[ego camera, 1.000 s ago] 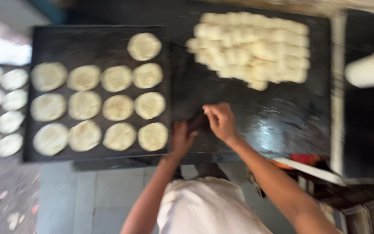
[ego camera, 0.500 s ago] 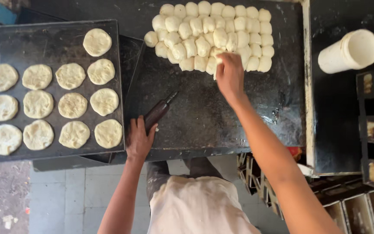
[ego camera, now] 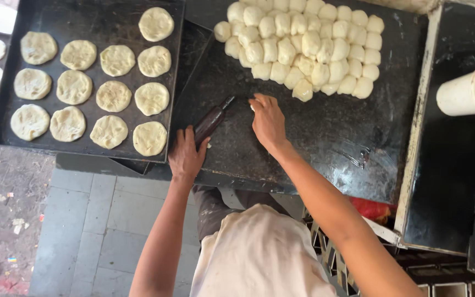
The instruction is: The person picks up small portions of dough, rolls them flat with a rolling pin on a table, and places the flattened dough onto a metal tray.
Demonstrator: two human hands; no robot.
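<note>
View from above of a dark, greasy stone desk (ego camera: 314,137) at which a person in a pale apron stands. A slim, dark brown wooden rolling pin (ego camera: 211,120), glossy and tapering to a narrow tip, lies slantwise on the desk near its left edge. The left hand (ego camera: 186,155) rests on the lower end of the pin, fingers curled loosely over it. The right hand (ego camera: 268,118) lies just right of the pin's tip, fingers bent down and closed over a small pale piece of dough (ego camera: 253,108) that barely shows; the grip itself cannot be told. Beyond the pin, at the far side of the desk, sits a packed heap of pale, lumpy raw dough balls (ego camera: 303,44). Left of the pin, a black metal baking tray (ego camera: 94,22) overlaps the desk edge and carries rows of flattened, cream-coloured dough discs (ego camera: 114,96). Far right of the pin stands a white cylindrical plastic tub (ego camera: 468,91).
</note>
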